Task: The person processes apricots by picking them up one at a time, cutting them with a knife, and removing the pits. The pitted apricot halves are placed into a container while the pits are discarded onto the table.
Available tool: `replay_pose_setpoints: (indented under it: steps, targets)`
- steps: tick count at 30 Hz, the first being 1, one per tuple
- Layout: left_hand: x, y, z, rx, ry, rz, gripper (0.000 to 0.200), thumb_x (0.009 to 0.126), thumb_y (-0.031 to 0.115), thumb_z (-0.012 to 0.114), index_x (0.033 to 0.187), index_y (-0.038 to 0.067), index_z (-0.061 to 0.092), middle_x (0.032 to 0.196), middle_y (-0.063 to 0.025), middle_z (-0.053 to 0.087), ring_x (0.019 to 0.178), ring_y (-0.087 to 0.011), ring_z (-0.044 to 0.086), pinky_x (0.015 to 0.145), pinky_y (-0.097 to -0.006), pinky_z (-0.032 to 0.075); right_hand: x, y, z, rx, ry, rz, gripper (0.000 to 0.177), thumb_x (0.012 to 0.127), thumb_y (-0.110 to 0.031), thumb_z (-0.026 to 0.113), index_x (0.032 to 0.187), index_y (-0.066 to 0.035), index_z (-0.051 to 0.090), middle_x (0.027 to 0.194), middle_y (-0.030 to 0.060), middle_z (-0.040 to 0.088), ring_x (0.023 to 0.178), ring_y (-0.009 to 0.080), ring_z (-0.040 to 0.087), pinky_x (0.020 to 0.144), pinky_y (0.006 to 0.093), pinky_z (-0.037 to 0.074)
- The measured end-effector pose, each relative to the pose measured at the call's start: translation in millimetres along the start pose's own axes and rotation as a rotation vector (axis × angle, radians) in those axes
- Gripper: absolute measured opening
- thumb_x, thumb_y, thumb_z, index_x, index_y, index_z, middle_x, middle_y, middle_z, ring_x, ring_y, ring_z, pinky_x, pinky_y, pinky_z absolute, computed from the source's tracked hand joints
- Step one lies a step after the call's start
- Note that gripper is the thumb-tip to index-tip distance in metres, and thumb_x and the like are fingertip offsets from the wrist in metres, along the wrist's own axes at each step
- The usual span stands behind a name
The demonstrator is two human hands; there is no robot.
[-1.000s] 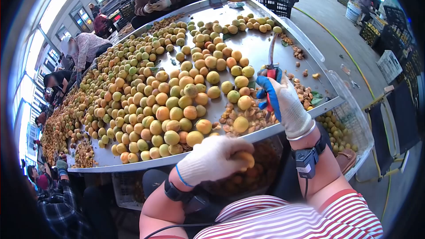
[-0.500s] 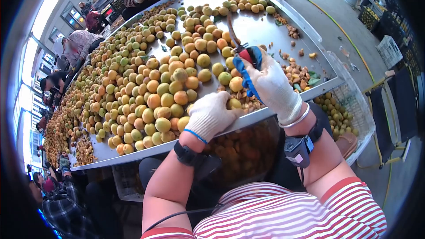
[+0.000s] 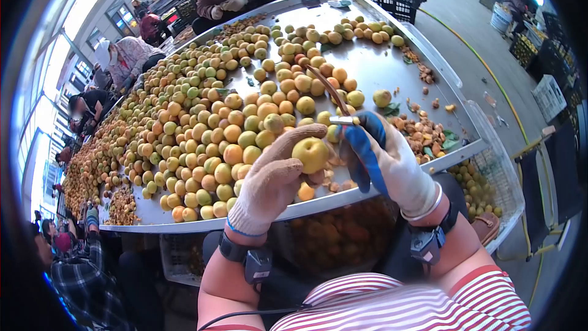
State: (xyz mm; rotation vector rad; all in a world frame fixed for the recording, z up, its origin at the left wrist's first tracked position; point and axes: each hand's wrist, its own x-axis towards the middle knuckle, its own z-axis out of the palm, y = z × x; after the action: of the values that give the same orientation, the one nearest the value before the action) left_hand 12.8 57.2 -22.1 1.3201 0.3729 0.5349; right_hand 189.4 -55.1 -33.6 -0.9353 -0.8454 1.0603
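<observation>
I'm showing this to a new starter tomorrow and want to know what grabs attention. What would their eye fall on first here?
First comes the heap of fruit, yellow, green and orange, covering the left and middle of the long metal table. Then, close up at centre, the gloved left hand holds a single fruit beside the right hand, which grips a curved tool. A small pile of pits lies near the table's right edge.

Head-worn, forward and down, close, edges perhaps warped
</observation>
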Motion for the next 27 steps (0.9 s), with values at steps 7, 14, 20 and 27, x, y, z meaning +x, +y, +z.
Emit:
replay_pose_setpoints:
  steps: [7, 14, 20, 27]
  targets:
    - [-21.0, 17.5, -3.1, 0.015, -0.058, -0.025, 0.059, 0.092, 0.021, 0.053, 0.145, -0.002, 0.043, 0.125, -0.0085, 0.054, 0.105, -0.0146, 0.057, 0.091, -0.0274, 0.048, 1.0, -13.5, -20.2, 0.392, 0.321, -0.384, 0.047, 0.106, -0.045, 0.043, 0.118, -0.002, 0.057, 0.079, 0.0046, 0.061, 0.053, 0.0140, 0.056, 0.040, 0.0242, 0.044]
    - [-24.6, 23.7, 2.3, 0.032, -0.029, 0.045, 0.060, 0.083, 0.006, 0.068, 0.138, -0.002, 0.046, 0.125, -0.0065, 0.053, 0.113, -0.0126, 0.053, 0.102, -0.0271, 0.043, -20.5, -14.2, 17.6, -0.007, -0.011, -0.077, 0.022, 0.109, -0.020, 0.044, 0.112, -0.004, 0.059, 0.076, 0.0021, 0.059, 0.061, 0.0088, 0.054, 0.053, 0.0224, 0.044]
    - [-24.0, 14.6, -1.0, 0.500, 0.089, 0.309, 0.059, 0.082, 0.005, 0.077, 0.132, -0.002, 0.047, 0.119, -0.0117, 0.055, 0.109, -0.0187, 0.056, 0.101, -0.0318, 0.045, -21.6, -10.7, 28.4, -0.321, -0.126, -0.045, 0.017, 0.107, -0.015, 0.046, 0.108, -0.003, 0.058, 0.073, 0.0001, 0.057, 0.066, 0.0060, 0.051, 0.061, 0.0219, 0.043]
    - [-24.7, 30.6, 2.9, 0.808, -0.012, 0.414, 0.060, 0.082, 0.017, 0.082, 0.130, 0.001, 0.051, 0.118, -0.0182, 0.059, 0.110, -0.0333, 0.058, 0.099, -0.0391, 0.046, -21.7, -6.4, 32.3, -0.231, -0.107, -0.027, 0.011, 0.105, -0.010, 0.049, 0.104, -0.003, 0.057, 0.077, 0.0028, 0.058, 0.067, 0.0103, 0.054, 0.063, 0.0265, 0.046]
